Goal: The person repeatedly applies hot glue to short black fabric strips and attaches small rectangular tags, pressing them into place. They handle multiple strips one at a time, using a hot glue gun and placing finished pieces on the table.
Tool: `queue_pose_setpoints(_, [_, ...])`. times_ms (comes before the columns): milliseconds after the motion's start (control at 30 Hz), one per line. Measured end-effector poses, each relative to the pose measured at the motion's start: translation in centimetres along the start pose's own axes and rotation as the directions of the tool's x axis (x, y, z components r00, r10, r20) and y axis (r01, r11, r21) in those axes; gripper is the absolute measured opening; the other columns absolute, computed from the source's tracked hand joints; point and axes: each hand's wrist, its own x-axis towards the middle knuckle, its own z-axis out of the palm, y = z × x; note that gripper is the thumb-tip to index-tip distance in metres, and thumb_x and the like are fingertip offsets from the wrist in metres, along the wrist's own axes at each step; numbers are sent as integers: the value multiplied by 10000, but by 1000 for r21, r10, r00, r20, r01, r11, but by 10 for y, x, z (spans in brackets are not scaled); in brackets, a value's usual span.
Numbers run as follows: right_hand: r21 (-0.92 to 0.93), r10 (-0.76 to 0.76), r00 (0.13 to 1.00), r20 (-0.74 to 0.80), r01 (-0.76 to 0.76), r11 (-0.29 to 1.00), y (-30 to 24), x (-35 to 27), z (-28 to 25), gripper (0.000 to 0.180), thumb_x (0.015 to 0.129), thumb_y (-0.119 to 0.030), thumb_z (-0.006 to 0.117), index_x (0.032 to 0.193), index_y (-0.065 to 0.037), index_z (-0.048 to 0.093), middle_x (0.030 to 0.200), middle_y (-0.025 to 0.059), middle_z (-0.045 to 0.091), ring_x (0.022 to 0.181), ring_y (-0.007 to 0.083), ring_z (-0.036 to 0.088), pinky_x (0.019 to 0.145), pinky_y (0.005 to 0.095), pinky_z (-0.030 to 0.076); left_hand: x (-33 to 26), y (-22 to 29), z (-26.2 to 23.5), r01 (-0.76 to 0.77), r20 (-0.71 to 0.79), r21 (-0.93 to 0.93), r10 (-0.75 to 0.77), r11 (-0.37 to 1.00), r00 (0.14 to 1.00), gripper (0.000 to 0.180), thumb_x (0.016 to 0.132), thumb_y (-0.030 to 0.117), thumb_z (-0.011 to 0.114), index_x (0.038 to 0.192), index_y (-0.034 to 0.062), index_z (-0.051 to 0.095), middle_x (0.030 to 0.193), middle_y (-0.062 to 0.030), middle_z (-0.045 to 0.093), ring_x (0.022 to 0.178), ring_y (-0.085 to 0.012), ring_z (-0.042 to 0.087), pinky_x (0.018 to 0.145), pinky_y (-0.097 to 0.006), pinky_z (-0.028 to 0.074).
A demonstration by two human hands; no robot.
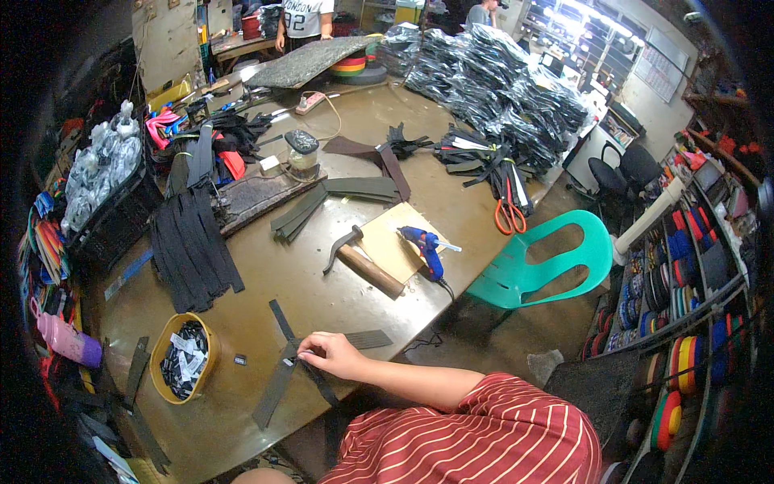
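Broad brown worktable [266, 298], crowded along its far side and barer toward the near edge. At the far right, a tall heap of bagged black goods [492, 81]. Off the table's right edge, a green plastic chair [556, 258]. On the left, a fan of black webbing lengths [193, 250] draped over the tabletop. Mid-table, a cardboard sheet [395, 242], with a hammer [363, 262] lying across its near corner and a blue glue gun [423, 246] resting on it, cord trailing off the edge. Further right, orange-handled scissors [508, 214]. Near the left front, a yellow tub [184, 356] holding small black pieces with pale labels.

Close to the near edge, the crossed dark straps [274, 387]: one wide strip running diagonally, a thinner one over it, a short ribbed piece just beside. Right hand [332, 355] curled over the crossing, fingertips pinched down on the straps. Left hand out of view.

Probably best done by pinning the crossing flat against the tabletop. Worth squaring the edges and smoothing out any twist before anything is fixed. Better kept back from the table edge, too, where the long strip already overhangs. Smallest of all, a tiny dark clip [239, 360] between tub and straps, touching neither.
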Motion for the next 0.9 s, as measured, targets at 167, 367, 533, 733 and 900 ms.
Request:
queue_pose_setpoints(167, [24,66,997,33,-67,997,-1,0,0,159,856,-166,661,915,-20,639,854,122,639,767,231,635,699,335,503,-1,0,0,-5,7,4,5,1000,1000,105,805,87,634,902,46,637,1020,-107,634,952,-211,608,810,-354,495])
queue_pose_setpoints(367, [-1,35,999,30,-35,999,-4,0,-2,165,858,-173,655,908,-17,635,858,125,639,773,244,632,717,340,504,-2,0,2,-11,12,-1,11,1000,1000,109,814,95,631,910,44,638,1018,-109,636,946,-210,610,802,-356,498])
queue_pose_setpoints(533, [27,47,998,43,-48,998,-6,1,-3,167,858,-167,653,907,-9,632,861,130,638,785,247,633,724,341,506,-3,1,3,-15,20,-2,15,1000,1000,114,821,103,628,917,42,639,1016,-110,638,941,-210,611,795,-357,501])
queue_pose_setpoints(733, [6,-11,1000,27,11,1000,-2,1,0,150,858,-146,650,909,-7,628,851,130,633,783,236,635,718,335,507,-4,0,3,-16,21,5,16,1000,1000,120,829,111,624,925,40,640,1014,-112,640,934,-209,612,786,-359,503])
queue_pose_setpoints(900, [8,-28,999,23,28,1000,2,1,1,144,858,-146,650,904,-12,622,839,125,627,774,237,633,709,334,506,-4,-1,4,-13,20,7,13,1000,1000,126,837,119,621,932,38,641,1012,-113,642,929,-209,614,779,-361,506])
